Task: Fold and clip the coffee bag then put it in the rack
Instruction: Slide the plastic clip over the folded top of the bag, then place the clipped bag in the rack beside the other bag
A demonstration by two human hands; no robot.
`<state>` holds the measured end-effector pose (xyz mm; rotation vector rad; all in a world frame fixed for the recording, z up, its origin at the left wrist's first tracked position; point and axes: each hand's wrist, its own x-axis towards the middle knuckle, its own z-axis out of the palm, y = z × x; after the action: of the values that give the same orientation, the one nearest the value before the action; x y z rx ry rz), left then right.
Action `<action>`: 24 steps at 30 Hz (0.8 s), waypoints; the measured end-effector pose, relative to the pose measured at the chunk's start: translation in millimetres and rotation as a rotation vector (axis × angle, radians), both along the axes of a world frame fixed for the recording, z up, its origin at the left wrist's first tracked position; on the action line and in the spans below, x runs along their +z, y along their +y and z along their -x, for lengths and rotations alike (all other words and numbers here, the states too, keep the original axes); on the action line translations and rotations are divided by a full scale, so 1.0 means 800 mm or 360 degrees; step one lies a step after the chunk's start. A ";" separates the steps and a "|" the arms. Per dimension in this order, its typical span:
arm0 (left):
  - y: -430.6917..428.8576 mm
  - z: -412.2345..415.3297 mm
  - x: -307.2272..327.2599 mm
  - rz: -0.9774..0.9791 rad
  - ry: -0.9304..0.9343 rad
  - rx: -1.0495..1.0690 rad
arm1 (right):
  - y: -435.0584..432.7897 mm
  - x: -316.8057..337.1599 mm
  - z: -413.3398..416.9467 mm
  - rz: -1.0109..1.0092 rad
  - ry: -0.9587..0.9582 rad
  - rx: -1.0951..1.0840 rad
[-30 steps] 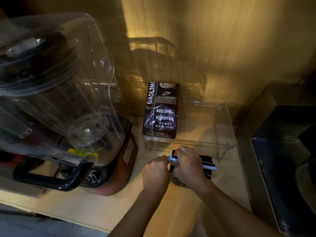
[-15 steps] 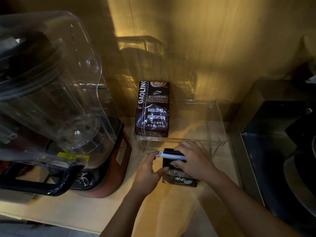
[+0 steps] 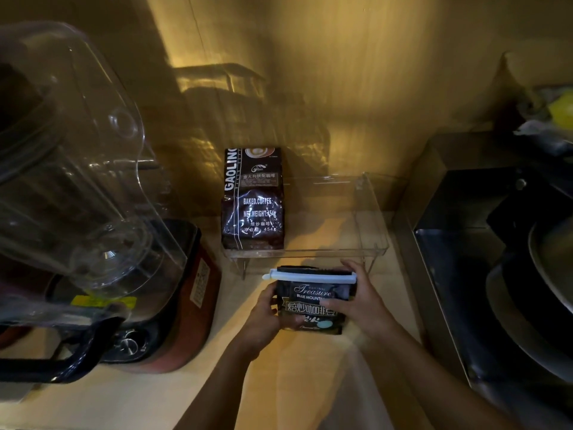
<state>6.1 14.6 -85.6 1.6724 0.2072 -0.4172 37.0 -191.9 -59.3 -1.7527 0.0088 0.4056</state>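
A small black coffee bag [image 3: 310, 301] with white and pale blue print stands just in front of the clear plastic rack [image 3: 369, 240]. Its folded top is closed by a long white clip [image 3: 310, 276]. My left hand [image 3: 263, 321] grips the bag's left side and my right hand [image 3: 361, 301] grips its right side, fingers across the front. Whether the bag rests on the counter or is held just above it cannot be told. The right part of the rack holds nothing.
A tall brown coffee bag [image 3: 252, 198] stands in the rack's left end. A blender [image 3: 93, 212] with a clear cover and red base fills the left. A dark metal appliance [image 3: 496, 259] borders the right. A yellow wall rises behind.
Both hands moved from the clip at the bag's top down to its sides. The clip now lies shut across the fold, and the bag's printed front shows upright.
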 end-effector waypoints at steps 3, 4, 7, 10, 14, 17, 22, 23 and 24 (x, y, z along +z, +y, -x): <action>-0.001 -0.001 -0.002 0.0045 0.0009 -0.0017 | 0.002 -0.019 0.007 -0.0199 0.0194 0.0045; -0.002 0.000 -0.003 0.0034 0.0010 -0.0028 | 0.003 -0.027 0.010 -0.0216 0.0219 0.0092; -0.009 0.005 -0.012 0.0013 0.0041 -0.0066 | 0.007 -0.045 0.018 -0.0238 0.0171 0.0193; -0.014 0.010 -0.017 -0.0104 -0.0027 -0.0063 | 0.014 -0.051 0.017 -0.0263 0.0152 0.0164; -0.015 0.013 -0.011 -0.0309 -0.0183 -0.0068 | 0.014 -0.042 0.014 -0.0187 0.0173 0.0115; -0.021 0.013 0.007 -0.0341 -0.0296 -0.0003 | 0.004 -0.018 0.011 -0.0179 0.0134 0.0092; -0.034 -0.007 0.073 -0.0388 -0.0573 0.0013 | -0.021 0.045 -0.002 -0.0303 -0.0102 0.0033; -0.036 -0.013 0.088 -0.0405 -0.0614 -0.0005 | -0.025 0.058 -0.007 -0.0302 -0.0148 0.0016; -0.038 -0.019 0.101 -0.0420 -0.0652 -0.0018 | -0.029 0.071 -0.012 -0.0303 -0.0199 0.0019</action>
<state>21.5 -15.7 -4.6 1.9791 -0.0543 -0.0487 46.3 -214.8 -2.5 -1.5879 -0.1255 0.2949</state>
